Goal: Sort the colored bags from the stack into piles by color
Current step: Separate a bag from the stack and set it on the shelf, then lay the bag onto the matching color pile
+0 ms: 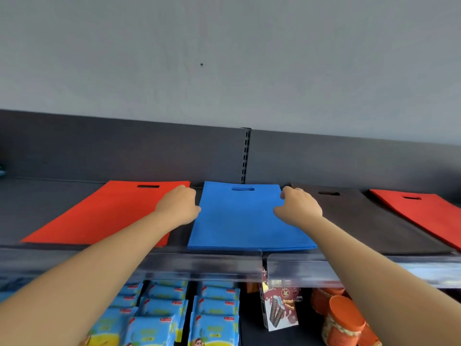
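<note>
Your left hand sits at the left edge of the blue pile and your right hand at its right edge, both near the back of the shelf. Left fingers are curled at the pile's edge, though whether they pinch a bag you cannot tell from here; right fingers are loosely bent, thumb apart, resting on the top blue bag without a closed grip. The blue pile lies mid-shelf, its front edge close to the clear front lip. To its left lies a red bag, to its right a black bag, and at the far right end another red bag, all flat with handle cut-outs toward the back wall. These bags look light, thin and limp (likely non-woven cloth), so a single one will probably sag and slide off its neighbours; take hold at both side edges or through the cut-out, and lift only the top layer. The shelf is dark, smooth and shallow, so piles sit close together with little spare room. Snack packs and jars crowd the shelf below.
</note>
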{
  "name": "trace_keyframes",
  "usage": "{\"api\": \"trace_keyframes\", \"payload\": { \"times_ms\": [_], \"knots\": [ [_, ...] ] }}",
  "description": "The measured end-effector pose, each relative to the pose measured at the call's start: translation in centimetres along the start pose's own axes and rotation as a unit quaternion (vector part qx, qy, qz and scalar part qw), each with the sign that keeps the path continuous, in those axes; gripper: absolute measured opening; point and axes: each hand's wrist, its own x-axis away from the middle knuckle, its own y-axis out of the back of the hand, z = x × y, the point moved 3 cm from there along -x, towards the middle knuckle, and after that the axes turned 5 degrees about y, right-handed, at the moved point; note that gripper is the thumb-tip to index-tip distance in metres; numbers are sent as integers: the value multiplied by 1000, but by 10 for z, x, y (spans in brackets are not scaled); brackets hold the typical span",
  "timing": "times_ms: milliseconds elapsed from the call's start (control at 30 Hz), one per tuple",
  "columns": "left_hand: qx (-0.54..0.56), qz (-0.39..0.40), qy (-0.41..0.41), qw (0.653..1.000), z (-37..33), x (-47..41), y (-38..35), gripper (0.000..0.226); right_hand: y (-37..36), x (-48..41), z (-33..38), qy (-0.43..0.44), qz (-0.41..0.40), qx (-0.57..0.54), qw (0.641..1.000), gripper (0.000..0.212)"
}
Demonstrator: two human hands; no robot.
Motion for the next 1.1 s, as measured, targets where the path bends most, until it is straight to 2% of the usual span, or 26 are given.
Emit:
{"api": "trace_keyframes", "payload": {
  "times_ms": [133,267,400,567,800,967,1100],
  "knots": [
    [-113,-57,0,992,17,24,28,33,-7,1,46,119,-21,17,993,41],
    [-202,-98,23,974,50,53,52,34,-19,9,97,210,3,6,978,49],
    [-245,-104,43,963,98,81,68,29,-32,21,154,281,19,-5,959,46],
    [-271,-89,88,954,163,120,91,27,-47,40,232,358,45,-20,933,53],
    [-276,-71,151,947,251,171,125,21,-64,73,343,449,66,-31,890,53],
    [-278,-72,184,940,323,194,149,15,-74,93,424,486,90,-41,868,58],
    [-273,-81,199,938,384,204,165,23,-86,105,486,497,102,-51,860,59]
  ]
}}
